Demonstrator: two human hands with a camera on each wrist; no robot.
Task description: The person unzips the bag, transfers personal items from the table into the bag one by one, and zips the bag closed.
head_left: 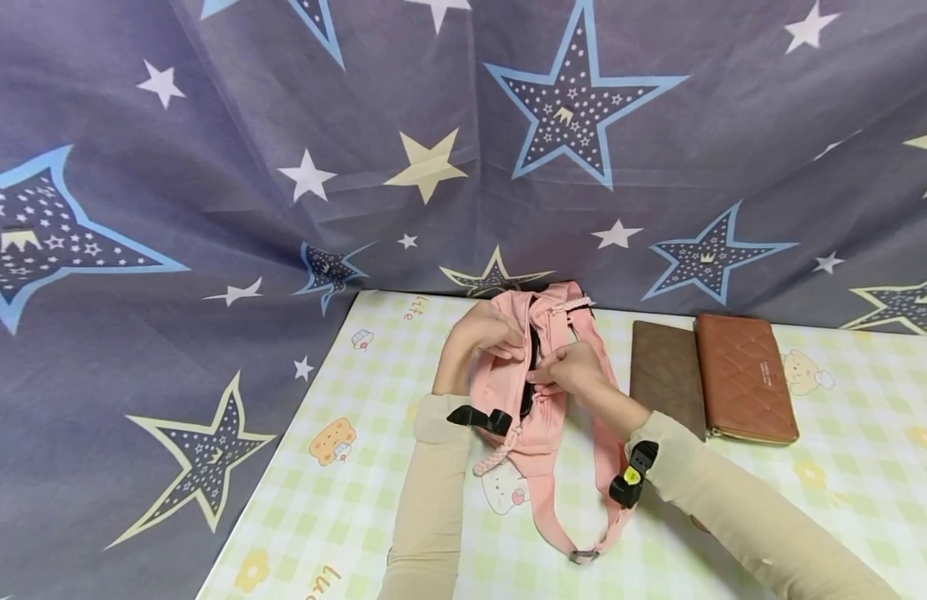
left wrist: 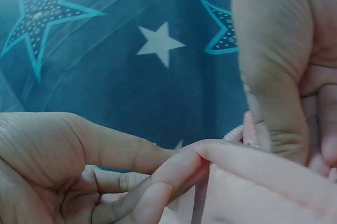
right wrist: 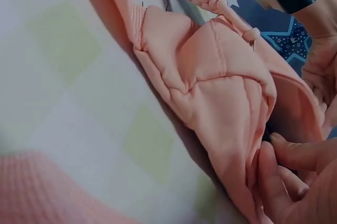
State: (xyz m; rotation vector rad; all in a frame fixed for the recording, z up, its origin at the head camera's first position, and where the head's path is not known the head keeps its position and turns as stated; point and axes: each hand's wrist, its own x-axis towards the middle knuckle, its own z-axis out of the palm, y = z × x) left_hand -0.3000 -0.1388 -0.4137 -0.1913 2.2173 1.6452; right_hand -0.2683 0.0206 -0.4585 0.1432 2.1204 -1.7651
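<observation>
A pink belt bag [head_left: 548, 425] lies on the table with its zipped mouth parted and a dark inside showing. My left hand [head_left: 488, 332] pinches the left edge of that mouth between thumb and fingers; in the left wrist view the left hand [left wrist: 79, 166] has the pink fabric folded at its fingertips. On the opposite edge, my right hand [head_left: 579, 371] grips the cloth, and the right wrist view shows the thumb and forefinger of the right hand [right wrist: 295, 182] closed on it. What lies deep inside the bag is hidden.
Right of the bag lie a dark brown flat case [head_left: 666, 375] and a reddish-brown quilted wallet [head_left: 744, 379], side by side. The bag's strap [head_left: 551, 518] loops toward me over the checked tablecloth [head_left: 321, 508]. A star-patterned curtain [head_left: 373, 108] hangs behind the table.
</observation>
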